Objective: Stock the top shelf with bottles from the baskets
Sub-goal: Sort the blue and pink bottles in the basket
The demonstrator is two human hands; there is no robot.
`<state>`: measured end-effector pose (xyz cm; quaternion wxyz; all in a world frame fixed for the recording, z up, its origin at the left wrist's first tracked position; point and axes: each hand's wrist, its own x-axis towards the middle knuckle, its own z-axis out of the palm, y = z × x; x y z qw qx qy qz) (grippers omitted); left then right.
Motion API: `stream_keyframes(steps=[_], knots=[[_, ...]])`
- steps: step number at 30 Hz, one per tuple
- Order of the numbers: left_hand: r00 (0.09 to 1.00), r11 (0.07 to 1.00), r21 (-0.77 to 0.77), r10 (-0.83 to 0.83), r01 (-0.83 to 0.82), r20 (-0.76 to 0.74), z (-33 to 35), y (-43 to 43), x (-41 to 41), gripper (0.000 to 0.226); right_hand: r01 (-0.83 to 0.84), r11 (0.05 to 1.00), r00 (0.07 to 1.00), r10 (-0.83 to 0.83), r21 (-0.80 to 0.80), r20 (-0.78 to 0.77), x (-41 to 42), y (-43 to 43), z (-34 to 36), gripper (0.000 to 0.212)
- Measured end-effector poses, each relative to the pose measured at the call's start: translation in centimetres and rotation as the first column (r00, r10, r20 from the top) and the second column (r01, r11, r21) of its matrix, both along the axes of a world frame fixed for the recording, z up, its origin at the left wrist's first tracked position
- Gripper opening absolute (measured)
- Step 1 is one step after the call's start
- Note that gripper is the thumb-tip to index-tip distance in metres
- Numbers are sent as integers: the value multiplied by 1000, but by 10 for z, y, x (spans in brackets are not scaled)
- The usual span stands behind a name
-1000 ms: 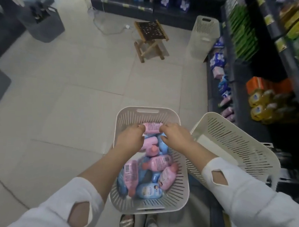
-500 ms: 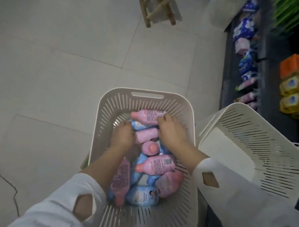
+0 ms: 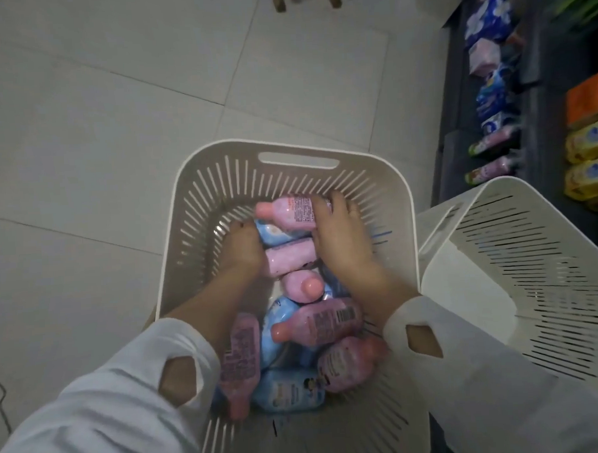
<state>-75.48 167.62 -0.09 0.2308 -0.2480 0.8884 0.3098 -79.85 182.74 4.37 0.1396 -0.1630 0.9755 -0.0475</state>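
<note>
The grey tile floor (image 3: 115, 131) fills the upper left of the frame. A big white basket (image 3: 200, 203) sits in the lower middle, with pink and blue bottles (image 3: 329, 322) piled inside. A second white basket (image 3: 532, 267) leans just beside it at the right. A dark shelf (image 3: 455, 116) runs up the right edge. The right hand (image 3: 339, 238) curls its fingers round a pink bottle (image 3: 290, 211) at the top of the pile. The left hand (image 3: 242, 252) reaches down against a blue bottle (image 3: 274, 232); I cannot tell if it holds it.

Whether left grip (image 3: 241, 254) holds any bottles (image 3: 315, 325) unclear; stool (image 3: 280, 3) cut off above
</note>
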Motion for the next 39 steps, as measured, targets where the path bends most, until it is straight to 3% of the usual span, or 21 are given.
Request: stream_keyframes(steps=[5,9,16,20,24,28,31,33,35,39], knots=[[997,1000,20,15,-14,-73,25,0,2,29,57,995,993,-49,-78,108,6,11,6,55],[998,997,63,48,-45,-50,55,0,7,21,12,1000,977,-9,-11,214,11,18,20,56],[973,984,-136,-138,114,-186,101,-1,21,23,-182,980,951,154,82,268,18,24,53,40],[923,918,-270,-345,292,-173,116,-4,29,24,-333,924,905,258,186,339,27,27,57,32],[897,865,-325,-432,383,-93,120,0,31,27,-475,832,856,361,287,370,29,26,55,34],[897,860,-308,-440,407,-47,115,2,40,29,-554,730,827,423,400,371,29,27,45,35],[971,975,-95,-212,202,-110,106,2,40,31,-557,724,826,429,407,366,28,26,33,37],[980,988,-39,-153,149,-129,99,2,35,29,-576,715,814,455,397,362,25,25,27,37],[975,984,-52,-173,167,-138,98,3,32,28,-605,689,793,478,398,378,22,26,21,37],[911,896,-246,-402,370,-97,94,2,33,38,-622,653,780,466,432,418,20,26,10,41]])
